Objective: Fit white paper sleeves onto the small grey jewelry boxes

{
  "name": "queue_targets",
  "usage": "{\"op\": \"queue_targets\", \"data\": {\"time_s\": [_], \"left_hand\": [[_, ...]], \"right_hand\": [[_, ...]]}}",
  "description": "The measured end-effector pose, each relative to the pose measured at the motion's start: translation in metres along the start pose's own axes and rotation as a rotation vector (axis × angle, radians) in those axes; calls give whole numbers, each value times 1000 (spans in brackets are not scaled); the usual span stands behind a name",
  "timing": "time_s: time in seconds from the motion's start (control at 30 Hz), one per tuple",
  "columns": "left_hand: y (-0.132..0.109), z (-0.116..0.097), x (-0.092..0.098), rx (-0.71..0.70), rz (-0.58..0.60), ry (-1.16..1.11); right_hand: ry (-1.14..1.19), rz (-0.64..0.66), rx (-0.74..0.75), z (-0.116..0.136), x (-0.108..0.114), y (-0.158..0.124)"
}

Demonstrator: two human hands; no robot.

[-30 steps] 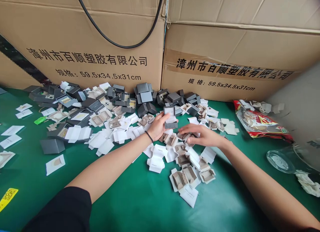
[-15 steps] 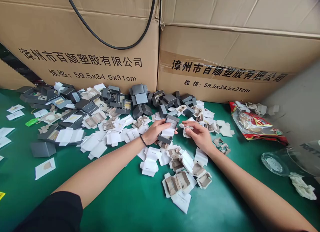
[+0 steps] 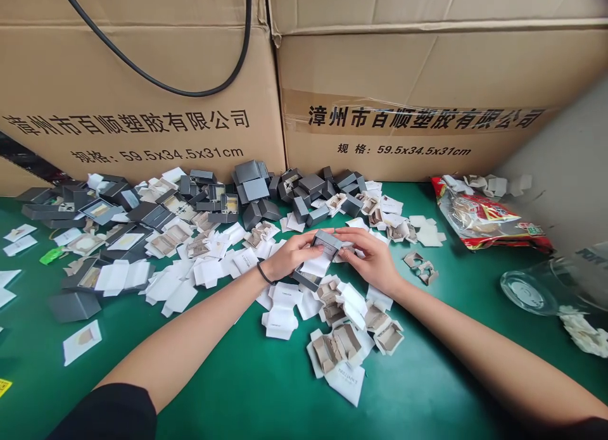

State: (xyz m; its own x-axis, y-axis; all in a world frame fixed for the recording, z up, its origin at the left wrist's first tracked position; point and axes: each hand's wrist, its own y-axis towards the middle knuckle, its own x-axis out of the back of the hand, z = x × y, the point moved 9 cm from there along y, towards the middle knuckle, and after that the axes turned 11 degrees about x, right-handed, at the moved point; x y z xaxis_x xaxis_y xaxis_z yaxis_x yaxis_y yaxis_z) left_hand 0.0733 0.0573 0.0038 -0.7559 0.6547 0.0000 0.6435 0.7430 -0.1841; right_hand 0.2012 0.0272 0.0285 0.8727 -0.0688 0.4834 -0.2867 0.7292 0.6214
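Note:
Near the middle of the table, my left hand (image 3: 291,256) is closed round a small dark grey box (image 3: 327,240) with a white card (image 3: 317,264) lying in it. My right hand (image 3: 370,256) is bent against the box's right side, its fingers closed on the upper edge. Whether a piece of paper is still between those fingers is hidden. Below the hands lie unfolded white and grey card inserts (image 3: 335,346). A heap of white papers (image 3: 175,282) spreads to the left of my left wrist.
More dark boxes (image 3: 249,190) are heaped along two large cartons (image 3: 190,126) at the back. On the right are a red food packet (image 3: 484,215) and a clear glass (image 3: 532,292) on its side. A black cable (image 3: 156,79) hangs above.
My right hand has moved left and now touches the box; the crumpled paper it held is no longer visible. The box is a little lower and tilted. The camera view has shifted slightly.

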Motion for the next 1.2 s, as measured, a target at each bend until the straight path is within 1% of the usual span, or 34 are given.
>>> {"op": "queue_targets", "data": {"time_s": [0.1,0.2,0.27,0.37,0.47,0.57,0.63,0.8,0.9,1.0,1.07,1.13,1.2], "left_hand": [[2,10,3,83,-26,-7],[3,20,8,183,-67,-101],[4,22,7,214,-62,-179],[3,24,4,242,-22,-253],[3,25,2,248,3,-250],[3,28,3,265,-18,-264],[3,27,4,266,-37,-306],[2,24,7,246,-71,-402],[1,24,8,247,-79,-433],[1,24,8,249,-86,-416],[1,24,9,250,-93,-403],[1,24,9,247,-95,-414],[1,23,7,249,-72,-426]], "right_hand": [[-99,6,156,16,1,1],[-176,-44,239,24,6,1],[-214,-64,256,26,9,1],[-216,-29,253,25,6,1],[-166,34,262,24,0,1],[-118,46,261,25,-2,-1],[-74,29,200,19,-1,-2],[196,-80,-101,-14,1,-7],[328,-102,-233,-30,-2,-10],[369,-40,-295,-34,-9,-10],[350,7,-312,-34,-13,-11],[280,-7,-310,-33,-9,-11],[158,-63,-289,-32,0,-11]]}}
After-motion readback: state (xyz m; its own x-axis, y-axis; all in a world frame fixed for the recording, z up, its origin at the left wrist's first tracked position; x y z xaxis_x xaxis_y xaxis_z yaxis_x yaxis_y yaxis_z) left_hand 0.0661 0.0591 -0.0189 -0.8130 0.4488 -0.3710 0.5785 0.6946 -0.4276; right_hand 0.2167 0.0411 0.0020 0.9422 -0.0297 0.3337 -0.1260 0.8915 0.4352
